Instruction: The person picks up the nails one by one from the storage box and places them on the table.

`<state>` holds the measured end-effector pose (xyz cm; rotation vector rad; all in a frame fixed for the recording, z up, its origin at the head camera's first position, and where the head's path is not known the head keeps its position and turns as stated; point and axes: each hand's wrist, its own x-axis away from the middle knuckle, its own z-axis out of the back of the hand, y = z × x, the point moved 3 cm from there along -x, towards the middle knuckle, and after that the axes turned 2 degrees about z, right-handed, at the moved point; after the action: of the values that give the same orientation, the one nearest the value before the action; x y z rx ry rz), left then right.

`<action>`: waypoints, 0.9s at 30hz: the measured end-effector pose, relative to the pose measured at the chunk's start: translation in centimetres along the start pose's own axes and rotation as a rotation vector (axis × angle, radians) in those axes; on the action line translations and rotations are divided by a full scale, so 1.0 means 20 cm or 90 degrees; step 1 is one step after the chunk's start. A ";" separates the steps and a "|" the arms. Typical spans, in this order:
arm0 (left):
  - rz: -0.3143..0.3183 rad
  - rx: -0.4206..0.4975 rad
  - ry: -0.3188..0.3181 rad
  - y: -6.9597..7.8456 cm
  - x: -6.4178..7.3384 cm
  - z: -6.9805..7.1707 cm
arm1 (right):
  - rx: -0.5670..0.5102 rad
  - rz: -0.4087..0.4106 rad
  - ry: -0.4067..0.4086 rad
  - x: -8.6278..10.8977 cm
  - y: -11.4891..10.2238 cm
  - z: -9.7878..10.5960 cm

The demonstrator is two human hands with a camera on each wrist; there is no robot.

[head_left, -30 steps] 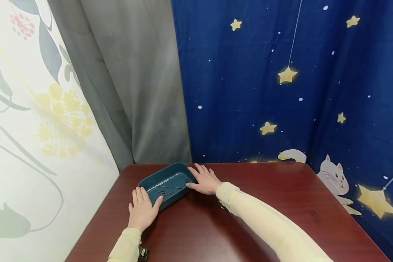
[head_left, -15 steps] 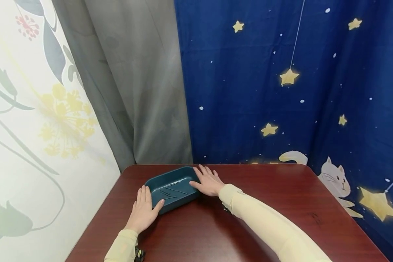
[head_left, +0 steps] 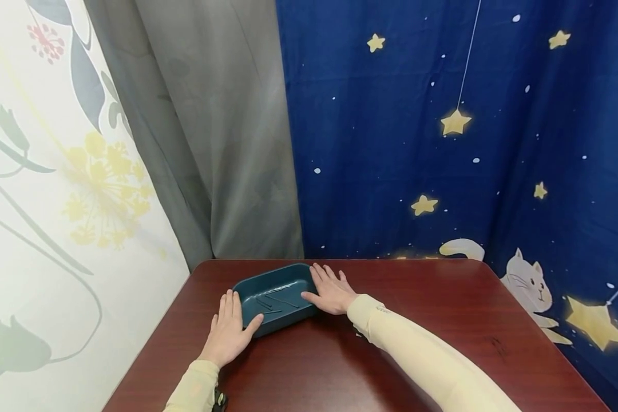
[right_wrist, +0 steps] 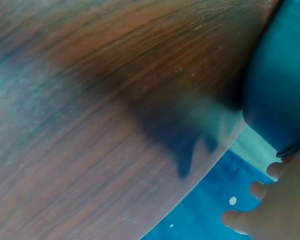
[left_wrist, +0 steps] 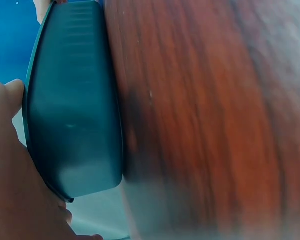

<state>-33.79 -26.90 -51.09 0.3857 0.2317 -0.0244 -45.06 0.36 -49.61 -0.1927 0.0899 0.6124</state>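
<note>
A dark teal rectangular tray (head_left: 283, 321) with rounded corners stands on the table in the head view. Several thin dark rods (head_left: 281, 300), too small to name, lie loose on its floor. My left hand (head_left: 226, 335) rests against the tray's left end, fingers straight along the rim and thumb at the front edge. At the other end my right hand (head_left: 333, 292) touches the rim with spread, straight fingers. The left wrist view shows the tray's outer wall (left_wrist: 75, 100) with a thumb (left_wrist: 15, 95) at its rim. In the right wrist view the tray's corner (right_wrist: 280, 85) sits beside several fingertips.
The reddish-brown wooden table (head_left: 417, 332) extends to the right and in front of the tray. Behind it hang a grey curtain (head_left: 237, 143) and a blue star-patterned curtain (head_left: 365, 143). A white floral curtain (head_left: 56, 257) borders the left side.
The tray has slid a little to the right, with both hands staying on its ends. The rods have stayed inside it. The head view has shifted slightly.
</note>
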 end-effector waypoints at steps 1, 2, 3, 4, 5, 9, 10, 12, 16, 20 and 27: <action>-0.001 -0.001 0.000 0.01 0.00 0.00 | 0.002 -0.004 0.000 0.00 0.01 0.00; -0.002 -0.002 0.000 0.01 -0.01 0.00 | 0.002 -0.008 0.000 0.01 0.01 0.01; -0.002 -0.002 0.000 0.02 -0.01 0.00 | 0.000 -0.011 0.001 0.02 0.02 0.01; -0.003 -0.003 0.000 0.03 -0.02 -0.01 | -0.001 -0.014 0.003 0.02 0.02 0.01; -0.004 -0.004 0.000 0.04 -0.02 -0.01 | -0.002 -0.016 0.005 0.03 0.03 0.01; -0.012 -0.006 -0.003 0.07 -0.03 -0.02 | -0.003 -0.029 0.012 0.06 0.06 0.01; -0.014 -0.005 -0.004 0.08 -0.03 -0.03 | -0.002 -0.034 0.013 0.08 0.06 0.02; -0.022 -0.006 -0.006 0.09 -0.03 -0.04 | -0.001 -0.044 0.017 0.10 0.08 0.02; -0.029 0.004 -0.007 0.13 -0.03 -0.06 | -0.013 -0.064 0.031 0.15 0.10 0.02; -0.030 0.020 -0.011 0.16 -0.02 -0.07 | -0.020 -0.083 0.041 0.21 0.12 0.03; -0.039 0.026 -0.026 0.25 -0.01 -0.08 | -0.021 -0.116 0.046 0.33 0.15 0.07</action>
<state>-33.93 -21.79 -50.60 0.4178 0.2025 -0.0970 -41.50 6.76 -49.63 -0.2524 0.1302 0.4258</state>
